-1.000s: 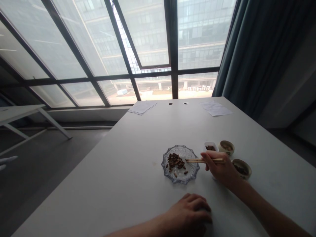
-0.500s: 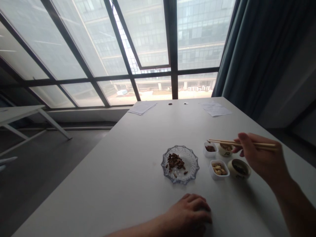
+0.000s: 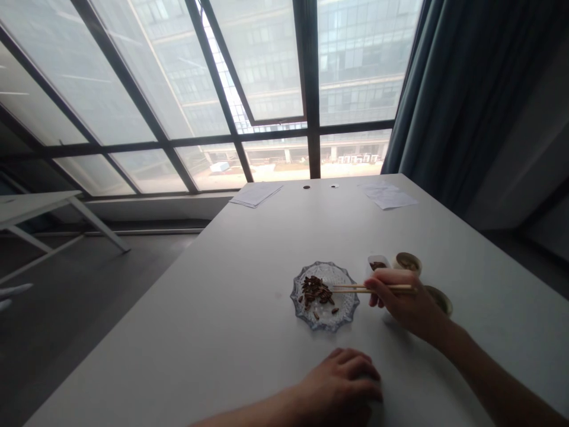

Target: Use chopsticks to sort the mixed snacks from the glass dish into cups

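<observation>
In my right hand [image 3: 400, 296] is a pair of wooden chopsticks [image 3: 351, 289], pointing left. Their tips are over the scalloped glass plate [image 3: 326, 327], at the right side of a pile of small brown elongated pieces [image 3: 313, 290]. Whether anything is between the tips I cannot tell. A few brown pieces lie apart from the pile. My left hand [image 3: 342, 379] rests palm down on the table in front of the plate, fingers loosely bent and holding nothing visible. Behind my right hand stands a small white tub [image 3: 377, 261] with brown pieces, partly covered.
A round cup [image 3: 408, 263] stands beside the white tub, and another round cup [image 3: 440, 299] is partly behind my right wrist. Papers [image 3: 256, 194] lie at the far left of the white table [image 3: 200, 332], more papers [image 3: 386, 194] at the far right.
My right hand has moved left with the chopsticks, from above the cups to the glass plate. It now hides the second white tub. My left hand has stayed put.
</observation>
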